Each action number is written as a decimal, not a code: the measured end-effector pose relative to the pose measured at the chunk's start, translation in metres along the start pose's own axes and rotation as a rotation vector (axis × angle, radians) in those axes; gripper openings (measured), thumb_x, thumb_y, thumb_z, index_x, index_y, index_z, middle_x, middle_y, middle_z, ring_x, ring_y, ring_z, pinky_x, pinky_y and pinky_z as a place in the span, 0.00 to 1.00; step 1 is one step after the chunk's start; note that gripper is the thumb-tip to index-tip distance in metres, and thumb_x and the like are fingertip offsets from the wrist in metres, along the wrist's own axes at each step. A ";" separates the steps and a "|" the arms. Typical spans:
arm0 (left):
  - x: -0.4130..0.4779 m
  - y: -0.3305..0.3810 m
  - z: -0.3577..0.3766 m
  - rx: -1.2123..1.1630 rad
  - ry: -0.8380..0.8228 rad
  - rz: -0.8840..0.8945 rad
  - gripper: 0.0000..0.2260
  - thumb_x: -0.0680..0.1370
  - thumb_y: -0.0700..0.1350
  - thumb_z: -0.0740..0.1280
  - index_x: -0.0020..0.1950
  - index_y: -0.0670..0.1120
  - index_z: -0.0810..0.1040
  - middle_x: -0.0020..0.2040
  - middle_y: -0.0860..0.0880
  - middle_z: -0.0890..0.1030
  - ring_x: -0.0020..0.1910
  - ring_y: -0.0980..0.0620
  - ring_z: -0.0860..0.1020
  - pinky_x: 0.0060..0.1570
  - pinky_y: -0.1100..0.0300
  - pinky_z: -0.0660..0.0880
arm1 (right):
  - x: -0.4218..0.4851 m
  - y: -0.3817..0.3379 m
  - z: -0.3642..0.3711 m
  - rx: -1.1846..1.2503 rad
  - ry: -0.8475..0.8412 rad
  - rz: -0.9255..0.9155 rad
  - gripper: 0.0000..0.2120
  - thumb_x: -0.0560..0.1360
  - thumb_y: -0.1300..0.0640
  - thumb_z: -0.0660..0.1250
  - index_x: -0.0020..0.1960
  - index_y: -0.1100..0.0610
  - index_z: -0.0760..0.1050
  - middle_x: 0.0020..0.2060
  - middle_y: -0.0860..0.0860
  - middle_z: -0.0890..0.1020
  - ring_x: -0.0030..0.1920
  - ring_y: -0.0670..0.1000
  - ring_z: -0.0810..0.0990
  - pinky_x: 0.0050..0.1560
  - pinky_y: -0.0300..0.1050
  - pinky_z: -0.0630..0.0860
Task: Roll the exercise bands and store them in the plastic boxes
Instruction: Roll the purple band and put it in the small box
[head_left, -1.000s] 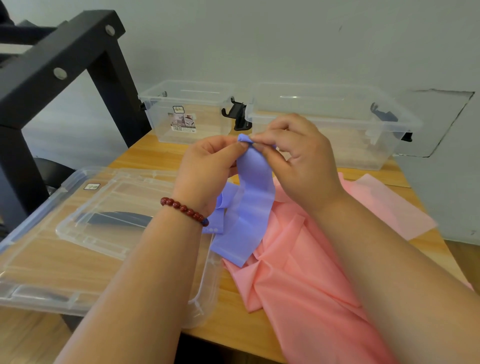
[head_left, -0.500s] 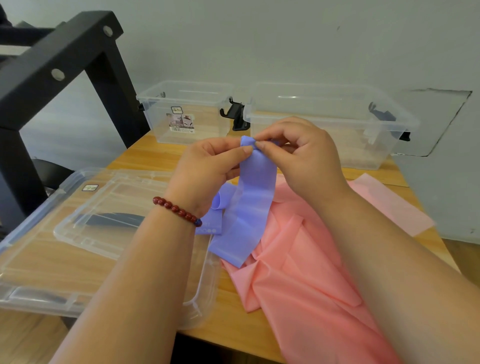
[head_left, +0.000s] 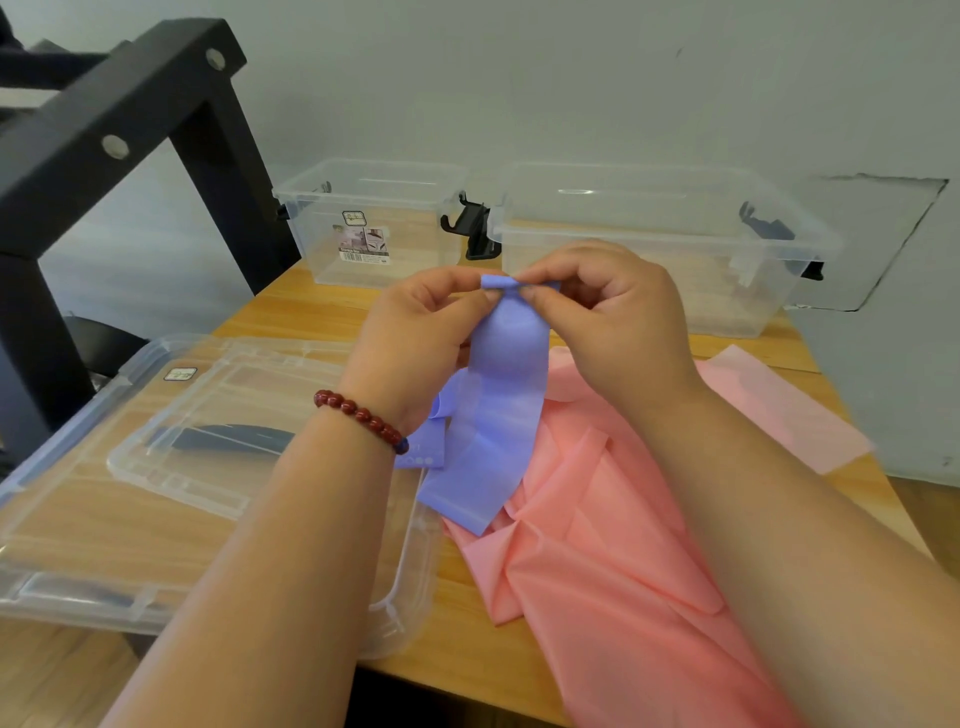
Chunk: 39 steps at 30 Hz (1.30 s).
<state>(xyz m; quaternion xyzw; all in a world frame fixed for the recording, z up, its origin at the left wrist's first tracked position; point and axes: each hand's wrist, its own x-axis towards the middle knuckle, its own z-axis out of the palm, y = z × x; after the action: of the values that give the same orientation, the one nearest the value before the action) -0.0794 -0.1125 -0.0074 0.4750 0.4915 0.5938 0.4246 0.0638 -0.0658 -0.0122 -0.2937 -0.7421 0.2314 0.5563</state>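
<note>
A pale grey-blue wall is seen across the whole back of the room, plain and evenly lit by soft light, with no hard shadows cast on it. Low on the right, a four-sided patch is outlined on the wall by a thin dark crack. A light wooden surface with a fine grain is set close against this wall. At the left, a heavy black frame of square beams is seen, joined with round silver bolts. A strip of wood-toned floor is visible beyond the right edge of the surface.
</note>
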 end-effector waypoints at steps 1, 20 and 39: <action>0.000 0.000 0.000 -0.015 -0.004 -0.024 0.09 0.79 0.36 0.63 0.48 0.45 0.82 0.47 0.42 0.84 0.47 0.47 0.81 0.50 0.54 0.79 | 0.000 0.001 0.000 -0.024 0.016 -0.040 0.15 0.71 0.66 0.69 0.43 0.45 0.80 0.39 0.45 0.81 0.40 0.45 0.78 0.41 0.38 0.75; 0.001 0.000 -0.004 0.006 0.046 0.032 0.08 0.78 0.36 0.65 0.49 0.44 0.83 0.45 0.44 0.85 0.47 0.48 0.83 0.48 0.58 0.81 | 0.002 -0.005 -0.001 0.240 -0.077 0.326 0.10 0.74 0.63 0.71 0.42 0.48 0.82 0.37 0.50 0.85 0.41 0.50 0.84 0.43 0.45 0.82; 0.000 0.003 -0.003 -0.106 -0.033 -0.090 0.07 0.77 0.36 0.66 0.49 0.42 0.83 0.46 0.39 0.82 0.46 0.45 0.78 0.46 0.59 0.78 | -0.001 0.000 -0.003 0.091 0.020 0.106 0.13 0.71 0.65 0.71 0.42 0.46 0.81 0.40 0.44 0.82 0.43 0.45 0.81 0.47 0.43 0.78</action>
<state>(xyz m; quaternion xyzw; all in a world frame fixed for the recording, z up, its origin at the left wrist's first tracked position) -0.0828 -0.1136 -0.0042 0.4388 0.4731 0.5913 0.4836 0.0670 -0.0659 -0.0121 -0.3092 -0.7085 0.2912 0.5636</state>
